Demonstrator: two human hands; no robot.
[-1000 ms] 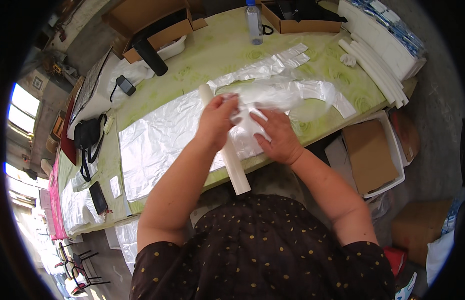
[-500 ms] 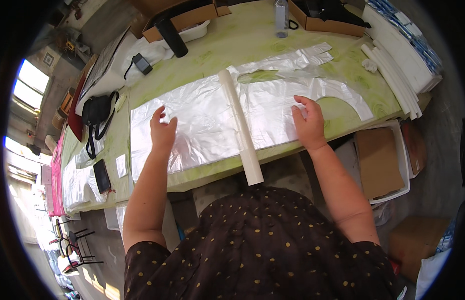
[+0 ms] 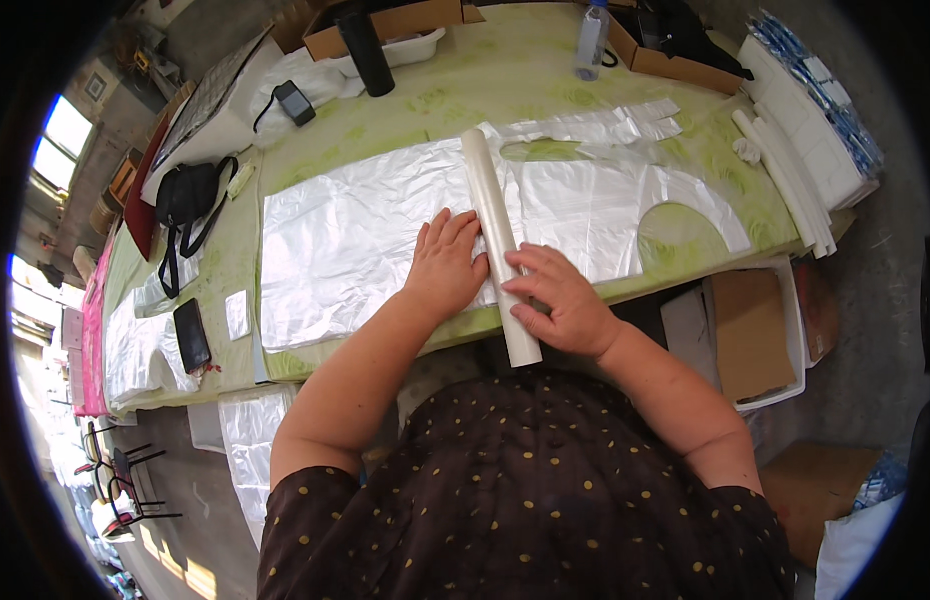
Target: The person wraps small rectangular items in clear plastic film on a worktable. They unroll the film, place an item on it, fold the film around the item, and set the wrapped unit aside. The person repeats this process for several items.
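A large sheet of clear plastic (image 3: 355, 220), shaped like a flattened vest-handled bag, lies spread across the table. Crosswise over it rests a pale cream tube (image 3: 493, 205), whose near end sticks out past the table's front edge. To the left of the tube, my left hand (image 3: 448, 262) lies flat on the plastic with fingers stretched, the fingertips close to the tube. My right hand (image 3: 557, 300) is on the tube's other side, fingers spread, their tips touching its nearer half. Neither hand is wrapped around anything.
A green patterned cloth (image 3: 425, 100) covers the table. More pale tubes (image 3: 785, 185) lie at the right end beside a white box (image 3: 810, 125). A bottle (image 3: 591, 45) and black cylinder (image 3: 365, 55) stand at the back. At left are a black bag (image 3: 190, 195) and phone (image 3: 193, 335).
Both hands, held apart above the plastic before, have come inward and down to the tube. My right hand now touches it; my left rests beside it.
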